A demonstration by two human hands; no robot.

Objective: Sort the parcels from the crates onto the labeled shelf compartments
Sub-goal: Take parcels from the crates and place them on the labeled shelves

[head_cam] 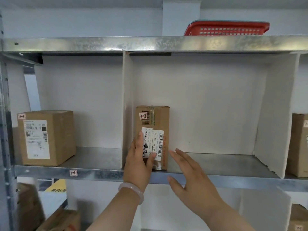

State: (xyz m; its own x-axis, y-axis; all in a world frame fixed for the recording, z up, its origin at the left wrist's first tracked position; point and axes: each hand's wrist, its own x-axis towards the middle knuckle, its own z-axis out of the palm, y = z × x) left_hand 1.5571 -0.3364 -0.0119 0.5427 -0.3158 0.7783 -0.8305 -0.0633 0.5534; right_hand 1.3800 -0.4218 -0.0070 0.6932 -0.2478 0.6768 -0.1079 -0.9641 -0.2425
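Observation:
A tall brown parcel (154,120) with white barcode labels stands upright at the left end of the middle shelf compartment, against the white divider (125,104). My left hand (139,162) grips its lower front, thumb across the label and fingers on its left side. My right hand (188,174) hovers open just right of the parcel, fingertips close to its edge, holding nothing. A larger brown parcel (46,137) stands in the left compartment, above a shelf-edge tag (73,173) reading 1-1.
The metal shelf (216,164) has bare room to the right of the tall parcel. Another parcel (299,144) shows past the right divider (276,114). A red basket (228,28) sits on the top shelf. More boxes (61,220) lie on the level below.

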